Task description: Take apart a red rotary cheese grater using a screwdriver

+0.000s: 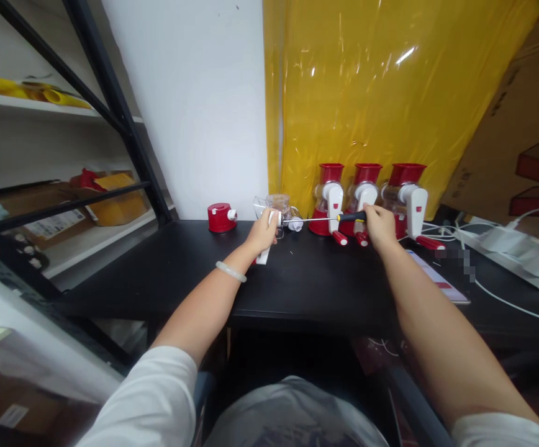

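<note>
My right hand (380, 226) is closed around the black and yellow handle of a screwdriver (313, 220). The long metal shaft points left, its tip at the white part in my other hand. Fingers of my left hand (264, 230) are wrapped round a white crank handle (262, 256), whose lower end shows below them with a bit of red. Just behind that hand stands a clear plastic housing (279, 201), partly hidden. A white round fitting (294, 224) is beside it. To the left sits a red base (221, 217) with a white knob.
Three red and white rotary graters (330, 198) stand in a row behind my right hand. A phone (437, 276) lies at the right of the black table (181, 267), near white cables and a power strip (525, 248). A shelf rack (125, 124) borders the left.
</note>
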{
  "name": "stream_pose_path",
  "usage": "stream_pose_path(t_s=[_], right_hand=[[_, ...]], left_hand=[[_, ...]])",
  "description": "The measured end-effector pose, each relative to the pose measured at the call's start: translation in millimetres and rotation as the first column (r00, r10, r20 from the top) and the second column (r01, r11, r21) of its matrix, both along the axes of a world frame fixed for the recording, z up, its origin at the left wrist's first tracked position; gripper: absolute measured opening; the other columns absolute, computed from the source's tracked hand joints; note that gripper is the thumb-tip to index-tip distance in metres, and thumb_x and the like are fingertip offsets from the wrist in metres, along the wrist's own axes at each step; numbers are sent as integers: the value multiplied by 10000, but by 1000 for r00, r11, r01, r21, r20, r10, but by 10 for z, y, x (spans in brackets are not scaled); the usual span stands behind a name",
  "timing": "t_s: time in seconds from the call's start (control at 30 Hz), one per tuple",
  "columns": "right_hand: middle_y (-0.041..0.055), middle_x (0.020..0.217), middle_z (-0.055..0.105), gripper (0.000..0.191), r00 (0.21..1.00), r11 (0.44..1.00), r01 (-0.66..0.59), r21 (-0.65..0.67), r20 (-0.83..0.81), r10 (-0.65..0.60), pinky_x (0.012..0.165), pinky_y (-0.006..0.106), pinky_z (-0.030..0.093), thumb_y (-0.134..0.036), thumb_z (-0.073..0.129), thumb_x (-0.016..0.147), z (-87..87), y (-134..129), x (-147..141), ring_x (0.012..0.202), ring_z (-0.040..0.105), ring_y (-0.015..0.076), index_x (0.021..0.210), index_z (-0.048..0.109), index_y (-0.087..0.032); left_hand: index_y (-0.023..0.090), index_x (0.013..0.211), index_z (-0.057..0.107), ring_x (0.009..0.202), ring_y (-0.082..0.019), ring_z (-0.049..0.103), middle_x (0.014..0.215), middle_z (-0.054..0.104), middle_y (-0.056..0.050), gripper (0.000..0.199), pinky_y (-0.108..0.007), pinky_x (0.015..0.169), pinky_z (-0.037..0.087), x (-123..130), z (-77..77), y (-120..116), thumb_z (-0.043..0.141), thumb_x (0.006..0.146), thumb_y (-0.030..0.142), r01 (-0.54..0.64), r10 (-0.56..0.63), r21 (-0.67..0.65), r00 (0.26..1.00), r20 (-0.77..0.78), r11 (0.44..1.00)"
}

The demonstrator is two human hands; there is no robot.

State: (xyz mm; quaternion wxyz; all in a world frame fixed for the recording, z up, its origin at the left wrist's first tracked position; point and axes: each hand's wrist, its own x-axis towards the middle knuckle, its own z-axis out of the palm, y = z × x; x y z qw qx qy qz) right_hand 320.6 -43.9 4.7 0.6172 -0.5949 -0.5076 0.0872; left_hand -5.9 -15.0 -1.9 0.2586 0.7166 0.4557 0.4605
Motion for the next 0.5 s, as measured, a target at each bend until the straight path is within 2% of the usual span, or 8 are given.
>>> stream_pose_path(t_s=[0.1,0.2,0.3,0.5], right_hand=[[41,520,544,486,997,987,79,-141,15,-78,666,350,437,-596,574,898,8,-21,13,648,572,237,578,588,-230],[35,527,565,364,1000,977,26,-213,0,-27,667,344,435,-459,580,869,5,-10,3,642,582,235,598,632,-221],[16,516,537,281,1000,982,9,-188,-14,-12,631,335,416,-394,585,808,7,-2,-17,614,555,221,585,616,-226],[0,479,479,269,999,995,15,-99,-28,-18,538,324,346,-394,577,771,6,-7,-31,539,464,188,559,592,-230]], left_hand=[[203,1291,603,572,-181,640,715,659,13,386,-316,689,525,-54,0,-19,408,1107,481,23,-4,210,996,-93,977],[190,1321,597,675,-203,672,745,680,-7,393,-326,747,524,-86,23,-44,426,1098,464,22,14,329,994,-105,944],[204,1336,579,655,-180,653,749,673,4,370,-302,740,521,-81,44,-67,410,1105,439,7,24,307,995,-97,952],[222,1311,575,551,-146,603,737,632,29,345,-274,672,518,-16,36,-99,371,1122,427,7,-5,173,1000,-11,985]])
